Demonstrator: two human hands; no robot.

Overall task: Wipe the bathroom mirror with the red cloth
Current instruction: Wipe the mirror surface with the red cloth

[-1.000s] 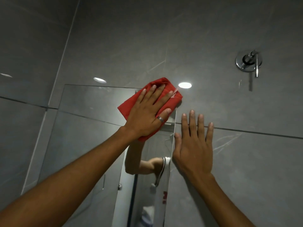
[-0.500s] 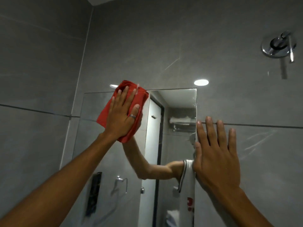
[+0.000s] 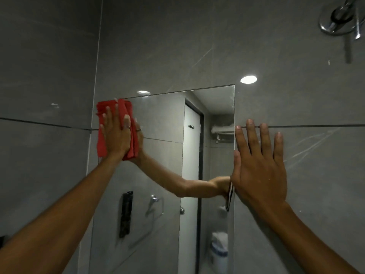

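Note:
A frameless rectangular mirror hangs on the grey tiled wall. My left hand presses a folded red cloth flat against the mirror's upper left corner, fingers spread over it and a ring on one finger. My right hand lies flat and open on the wall tile just right of the mirror's right edge, its thumb along that edge. The mirror reflects my left arm, a white door and a towel ring.
A chrome shower valve sticks out of the wall at the top right. The wall corner runs vertically just left of the mirror. Round ceiling-light reflections shine on the tiles above the mirror.
My left hand has slid the red cloth leftward along the mirror's top from its right corner to its left corner. My right hand has stayed flat on the wall.

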